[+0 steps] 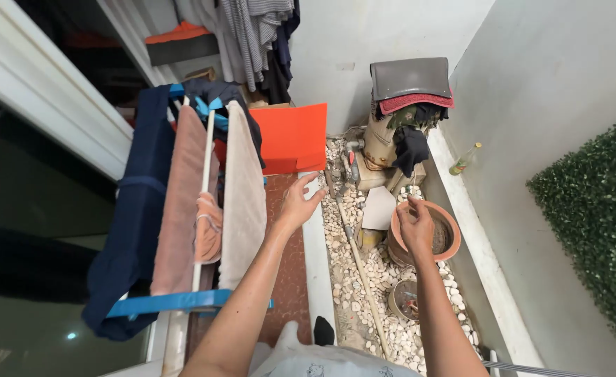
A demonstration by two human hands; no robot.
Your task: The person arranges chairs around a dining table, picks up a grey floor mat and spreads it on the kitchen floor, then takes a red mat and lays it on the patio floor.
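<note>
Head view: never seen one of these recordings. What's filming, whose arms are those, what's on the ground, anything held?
There is one picture, taken by a camera worn on a person's head and looking down, so the two bare arms coming up from the bottom edge are the wearer's own.

The left hand is open with fingers spread, empty, in the air beside a beige towel hanging on a blue-framed drying rack.

The right hand is closed over the rim of a terracotta pot; it seems to pinch something small, too small to identify.

The pot stands on a strip of white pebbles, where a long pale pipe also lies. Behind are an orange board and a green bottle on the ledge.
</note>
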